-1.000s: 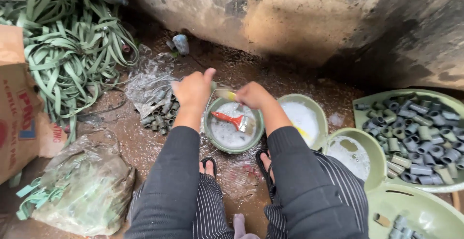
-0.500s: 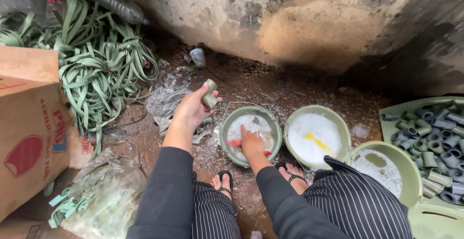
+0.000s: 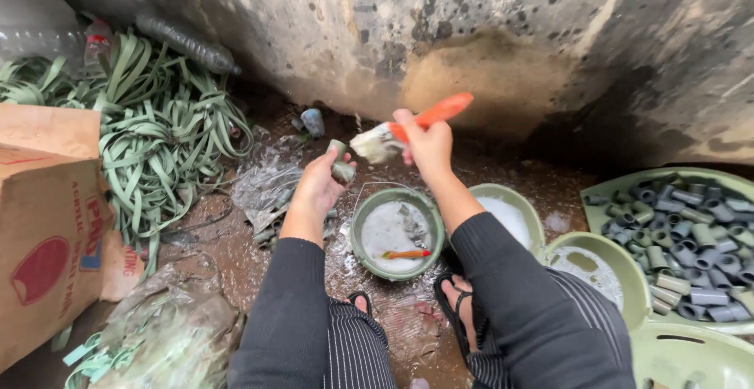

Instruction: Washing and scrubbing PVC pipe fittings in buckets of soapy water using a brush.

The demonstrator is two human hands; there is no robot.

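My left hand (image 3: 320, 187) holds a short grey-green pipe fitting (image 3: 341, 163) up in front of me. My right hand (image 3: 426, 144) grips an orange-handled brush (image 3: 408, 128), its pale wet bristles pointing left, a short gap from the fitting. Both hands hover above a green bowl (image 3: 359, 224) of whitish liquid on the muddy ground. A second orange-handled brush (image 3: 405, 255) lies in that bowl. My sandalled feet sit just below it.
Two more green bowls (image 3: 534, 214) (image 3: 628, 267) stand to the right, then a green tray (image 3: 601, 185) full of pipe fittings. A heap of green straps (image 3: 157, 130) and a cardboard box (image 3: 43, 224) lie left, crumpled plastic bags (image 3: 177, 330) at bottom left. A stained concrete wall rises ahead.
My right hand has lifted a brush out of the bowl and raised it beside the fitting. My left hand with the fitting has come up and to the right toward it.
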